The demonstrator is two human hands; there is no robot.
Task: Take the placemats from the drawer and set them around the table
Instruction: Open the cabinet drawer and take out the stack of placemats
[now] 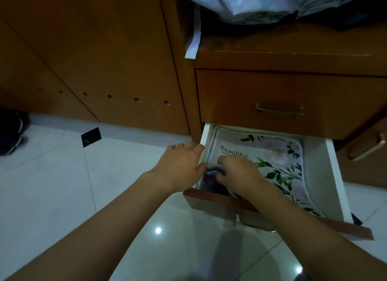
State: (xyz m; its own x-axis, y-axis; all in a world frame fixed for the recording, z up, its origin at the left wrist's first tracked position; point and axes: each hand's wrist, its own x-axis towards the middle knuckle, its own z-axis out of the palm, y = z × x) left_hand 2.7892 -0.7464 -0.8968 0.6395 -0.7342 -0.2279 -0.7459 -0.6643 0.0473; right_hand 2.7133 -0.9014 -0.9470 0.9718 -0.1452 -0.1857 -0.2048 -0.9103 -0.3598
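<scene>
Both hands at the open drawer, working the placemats' near corner.

The drawer (335, 176) is pulled out over the white floor tiles (52, 186); the floral placemats (278, 161) lie flat inside it. My right hand (240, 174) has its grip pinched on the stack's curled-up front-left corner, and my left hand (180, 165) rests fingers curled on the drawer's left wall, touching that same corner.

Top placemat (272, 155) in the open drawer (335, 176) reads "Beautiful" in dark letters, upper left area. Smaller line under it, too tiny to read & partly covered by the right hand (240, 174). No other text legible.
</scene>
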